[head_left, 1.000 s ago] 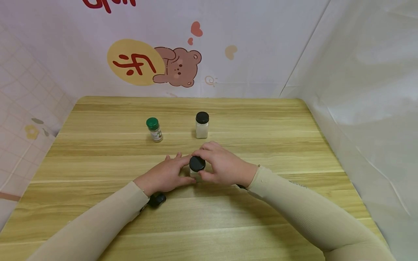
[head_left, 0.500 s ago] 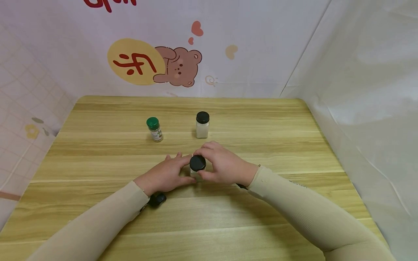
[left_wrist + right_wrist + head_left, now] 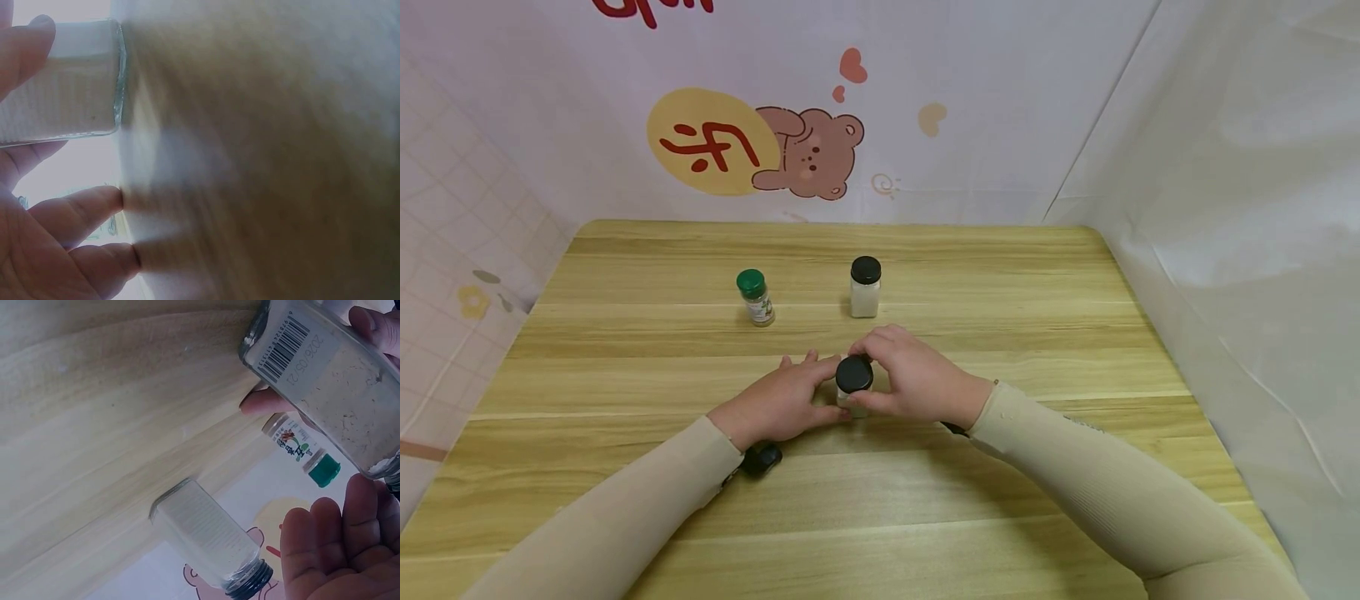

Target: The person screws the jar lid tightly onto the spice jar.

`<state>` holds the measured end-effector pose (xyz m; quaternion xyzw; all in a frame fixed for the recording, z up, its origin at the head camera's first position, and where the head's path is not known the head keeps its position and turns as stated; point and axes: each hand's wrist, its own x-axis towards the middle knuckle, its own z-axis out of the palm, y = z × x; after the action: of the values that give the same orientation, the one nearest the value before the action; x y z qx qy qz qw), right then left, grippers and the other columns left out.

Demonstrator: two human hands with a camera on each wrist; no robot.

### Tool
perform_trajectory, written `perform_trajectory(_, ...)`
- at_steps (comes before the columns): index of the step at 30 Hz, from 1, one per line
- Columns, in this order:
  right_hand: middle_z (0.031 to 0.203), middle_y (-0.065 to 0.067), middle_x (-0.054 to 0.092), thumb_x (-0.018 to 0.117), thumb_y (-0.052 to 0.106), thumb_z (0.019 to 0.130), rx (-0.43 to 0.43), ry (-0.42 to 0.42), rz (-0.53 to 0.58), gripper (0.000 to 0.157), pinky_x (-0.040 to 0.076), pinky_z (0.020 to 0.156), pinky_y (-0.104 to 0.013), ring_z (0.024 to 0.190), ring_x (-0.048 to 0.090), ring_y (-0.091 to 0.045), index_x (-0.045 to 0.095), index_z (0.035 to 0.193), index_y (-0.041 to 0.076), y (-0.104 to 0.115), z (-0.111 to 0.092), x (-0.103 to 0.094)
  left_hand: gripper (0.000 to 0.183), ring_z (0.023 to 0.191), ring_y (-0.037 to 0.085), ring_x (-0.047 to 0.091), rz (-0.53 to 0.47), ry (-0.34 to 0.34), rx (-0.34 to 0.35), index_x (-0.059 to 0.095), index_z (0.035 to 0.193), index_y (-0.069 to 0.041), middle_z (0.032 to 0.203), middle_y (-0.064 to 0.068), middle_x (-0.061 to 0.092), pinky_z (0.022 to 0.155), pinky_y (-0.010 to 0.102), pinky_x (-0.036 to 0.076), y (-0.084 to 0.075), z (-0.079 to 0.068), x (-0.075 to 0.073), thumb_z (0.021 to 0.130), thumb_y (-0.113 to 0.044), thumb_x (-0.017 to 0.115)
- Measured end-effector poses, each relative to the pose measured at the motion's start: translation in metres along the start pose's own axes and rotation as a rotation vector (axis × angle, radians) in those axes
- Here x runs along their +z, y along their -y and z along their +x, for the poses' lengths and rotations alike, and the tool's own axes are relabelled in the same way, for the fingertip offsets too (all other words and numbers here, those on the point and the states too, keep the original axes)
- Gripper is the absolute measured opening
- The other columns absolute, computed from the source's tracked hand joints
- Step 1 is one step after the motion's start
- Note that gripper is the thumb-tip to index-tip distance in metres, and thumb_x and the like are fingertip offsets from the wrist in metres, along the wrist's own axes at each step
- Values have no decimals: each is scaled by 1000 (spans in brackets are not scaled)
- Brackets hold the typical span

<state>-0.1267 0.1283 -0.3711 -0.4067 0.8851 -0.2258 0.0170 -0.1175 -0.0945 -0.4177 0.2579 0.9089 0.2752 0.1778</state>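
Note:
A square glass spice jar [image 3: 340, 381] of pale powder, with a barcode on its side, stands on the table between my hands. Its round black lid [image 3: 854, 374] faces up in the head view. My left hand [image 3: 786, 404] grips the jar's body between thumb [image 3: 28, 53] and forefinger; its other fingers [image 3: 81, 215] spread out at the tabletop. From the right, my right hand [image 3: 917, 379] has its thumb and fingers curled about the lid. In the right wrist view, the fingers of this hand [image 3: 340, 540] lie close by the jar's neck.
Behind the hands stands a similar black-capped jar [image 3: 864, 298] of white contents. A small green-capped spice bottle [image 3: 756, 298] is to its left. The wooden table [image 3: 1000, 283] meets a printed white backdrop [image 3: 992, 100] at the back. A black wrist device [image 3: 762, 459] hangs under the left wrist.
My right thumb has slid slightly left and its fingertips slightly right around the lid, a small turn as seen from above. My left hand and the jar's place are the same.

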Motion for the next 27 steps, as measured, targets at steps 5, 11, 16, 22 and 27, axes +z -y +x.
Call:
perform_trajectory(5, 110, 9, 56, 67, 46, 81, -13, 4, -15, 50, 42, 92, -25, 106, 47, -7, 56, 121, 18, 1, 1, 2, 63, 136, 39, 26, -1, 5, -5, 29, 131, -58, 144, -14, 39, 105, 68, 15, 0, 0, 0, 79, -57, 64)
perform_trajectory(11, 106, 15, 56, 67, 48, 81, -16, 5, 7, 42, 41, 90, -23, 104, 46, -4, 57, 113, 23, 0, 1, 5, 63, 136, 39, 27, -3, 9, -2, 28, 131, -59, 143, -14, 39, 105, 68, 15, -1, 0, -1, 79, -57, 63)
perform_trajectory(16, 106, 16, 56, 66, 50, 81, -14, 5, 18, 42, 41, 90, -23, 104, 46, -4, 57, 112, 23, 0, 0, 5, 62, 135, 39, 27, 2, 9, 0, 28, 131, -58, 143, -14, 39, 105, 68, 16, 0, 0, -1, 79, -59, 62)
perform_trajectory(22, 108, 16, 57, 63, 47, 84, -24, 20, 33, 40, 41, 92, -23, 104, 46, -4, 57, 115, 22, 0, 0, 2, 64, 135, 39, 27, 8, 7, 2, 27, 132, -58, 143, -13, 39, 105, 67, 16, 1, 0, 0, 79, -58, 63)
perform_trajectory(27, 110, 14, 58, 62, 39, 85, -28, 33, 36, 38, 41, 93, -24, 106, 47, -4, 57, 118, 21, 0, -1, -1, 66, 135, 39, 28, 7, 2, 4, 26, 133, -58, 143, -13, 40, 105, 67, 17, 1, 0, 0, 79, -56, 64)
